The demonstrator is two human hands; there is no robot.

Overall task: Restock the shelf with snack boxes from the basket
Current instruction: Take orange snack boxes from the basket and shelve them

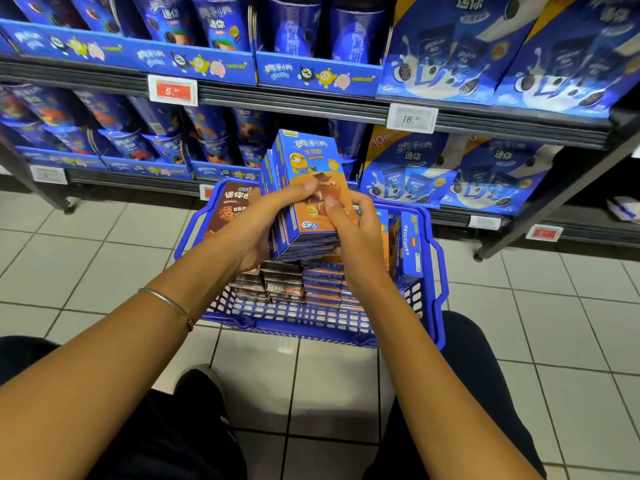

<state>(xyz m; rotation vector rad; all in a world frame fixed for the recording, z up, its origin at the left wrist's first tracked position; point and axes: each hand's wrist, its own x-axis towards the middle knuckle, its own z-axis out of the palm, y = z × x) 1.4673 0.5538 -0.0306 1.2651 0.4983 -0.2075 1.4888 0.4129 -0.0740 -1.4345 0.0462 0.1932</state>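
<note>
While held just above the basket [311, 322], clamped as a stack of boxes [311, 161] by left hand [263, 223] and right hand [355, 233], fingers curled round the sides, thumbs on the front. Likely light, stiff card, glossy, apt to slide apart; best squeezed from both sides.

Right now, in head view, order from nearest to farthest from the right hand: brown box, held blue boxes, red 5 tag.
1. held blue boxes: in right hand.
2. brown box: left in basket.
3. red 5 tag: upper shelf, left.
</note>
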